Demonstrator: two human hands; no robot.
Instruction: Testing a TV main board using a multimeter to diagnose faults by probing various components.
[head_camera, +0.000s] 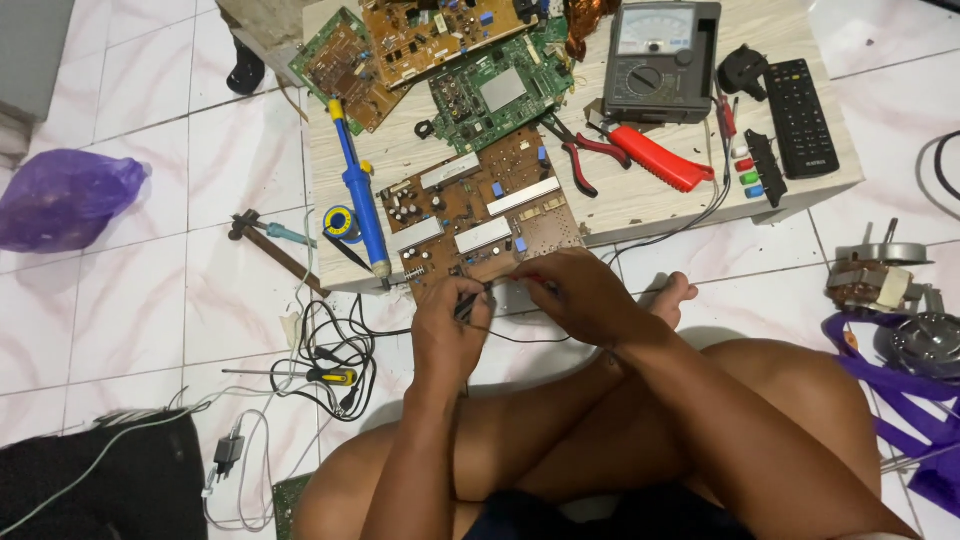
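The left hand (447, 325) pinches a black probe (466, 305) and the right hand (580, 295) a red probe (527, 279); both tips touch the brown circuit board's (480, 215) near edge on the low table (640, 195), just beyond the fingers.

Both arms are bare from the hands to the picture's edge, with no sleeves, watch, rings or gloves. The left hand (447, 325) and the right hand (578, 295) are uncovered. The legs and the foot (672, 296) at 1 o'clock of the hands are bare too. Dark shorts (560, 520) show at 6 o'clock.
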